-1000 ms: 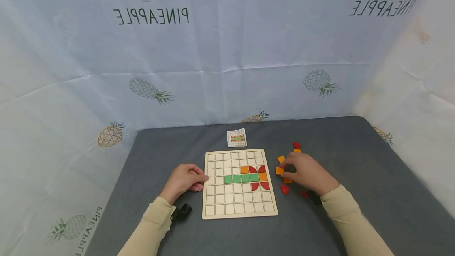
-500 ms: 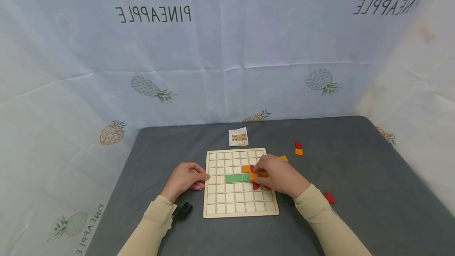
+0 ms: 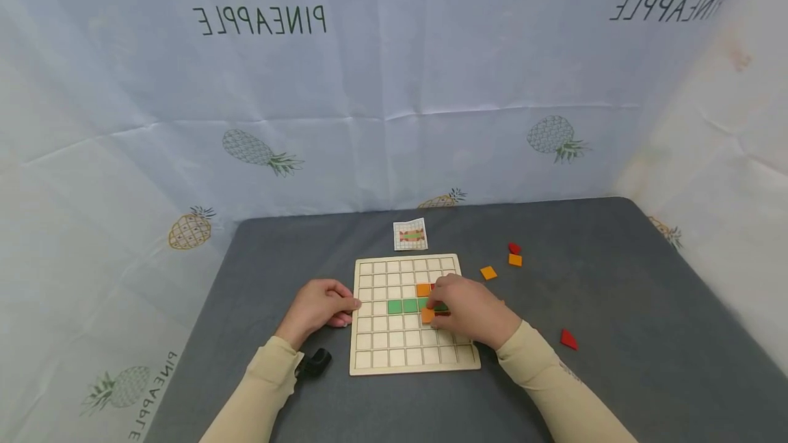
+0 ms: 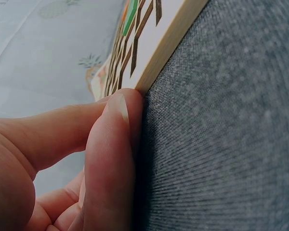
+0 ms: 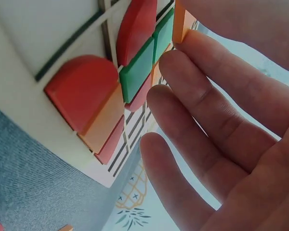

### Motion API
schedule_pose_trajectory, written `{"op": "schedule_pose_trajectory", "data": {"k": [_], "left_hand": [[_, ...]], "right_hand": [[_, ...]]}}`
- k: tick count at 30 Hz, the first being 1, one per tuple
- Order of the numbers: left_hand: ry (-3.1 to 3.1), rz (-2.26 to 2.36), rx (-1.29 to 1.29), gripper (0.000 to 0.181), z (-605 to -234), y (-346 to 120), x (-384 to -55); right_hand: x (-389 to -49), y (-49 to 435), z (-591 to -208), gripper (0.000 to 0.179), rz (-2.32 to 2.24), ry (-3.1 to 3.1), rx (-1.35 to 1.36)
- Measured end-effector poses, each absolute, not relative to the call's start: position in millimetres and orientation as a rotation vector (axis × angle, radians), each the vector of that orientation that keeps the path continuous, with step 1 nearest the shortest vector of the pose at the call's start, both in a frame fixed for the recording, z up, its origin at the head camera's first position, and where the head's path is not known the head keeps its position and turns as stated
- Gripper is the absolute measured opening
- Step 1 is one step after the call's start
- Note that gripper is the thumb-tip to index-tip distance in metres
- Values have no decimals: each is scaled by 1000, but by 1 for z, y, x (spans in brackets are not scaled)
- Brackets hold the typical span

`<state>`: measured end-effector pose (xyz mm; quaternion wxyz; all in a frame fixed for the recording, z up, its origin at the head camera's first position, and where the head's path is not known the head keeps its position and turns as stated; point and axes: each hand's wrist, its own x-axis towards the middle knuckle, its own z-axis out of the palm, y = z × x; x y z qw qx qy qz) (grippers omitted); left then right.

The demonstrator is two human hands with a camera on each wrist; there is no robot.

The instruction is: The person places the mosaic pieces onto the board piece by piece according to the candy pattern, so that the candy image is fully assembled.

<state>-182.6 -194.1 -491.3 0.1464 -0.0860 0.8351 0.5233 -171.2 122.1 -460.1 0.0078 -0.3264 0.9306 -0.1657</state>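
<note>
A light wooden grid board point(image 3: 372, 342) lies on the dark table. At its left edge, the thumb and forefinger of my left hand point(image 3: 315, 307) grip the rim; the left wrist view shows these fingertips point(image 4: 116, 108) together against the board's side. Over the middle of the board, my right hand point(image 3: 475, 310) pinches an orange square tile point(image 3: 427, 316) between thumb and forefinger, its other fingers extended. Green squares point(image 3: 395, 306) form a row on the grid, with an orange square point(image 3: 423, 290) above. Red rounded tiles point(image 5: 84, 89) sit near the board's right side, mostly hidden by my hand in the head view.
Behind the board lies a small pattern card point(image 3: 410, 235). Right of the board are a loose orange tile point(image 3: 488, 273), another orange tile point(image 3: 515, 260) touching or near a red piece point(image 3: 514, 249), and a separate red piece point(image 3: 569, 339). Pineapple-print cloth point(image 3: 382, 156) surrounds the table.
My right hand has moved left from the loose tiles onto the board, carrying an orange square tile, and has shifted slightly further left since half a second ago. My left hand stays at the edge.
</note>
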Motion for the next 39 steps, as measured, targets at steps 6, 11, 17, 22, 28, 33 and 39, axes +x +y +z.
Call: {"op": "schedule_pose_trajectory", "data": {"k": [6,11,17,22,28,33,39], "left_hand": [[2404,1505,-248,21,-490,-195,-181],[2406,1509,-246,21,-492,-194,-180],[2409,1507,-250,21,-493,-194,-179],[2405,1522,-213,20,-493,-196,-180],[2400,1519,-216,20,-491,-197,-183],[2414,1500,-218,20,-490,-195,-184],[2420,1497,-236,20,-492,-194,-183]], "right_hand": [[-168,118,-460,16,-479,2924,-998],[-165,117,-463,14,-493,2931,-1009],[-164,117,-465,14,-506,2926,-1044],[-166,117,-465,14,-462,2947,-1041],[-169,118,-466,13,-478,2940,-1076],[-175,126,-460,10,-539,2928,-994],[-187,151,-452,12,-639,2934,-809]]}}
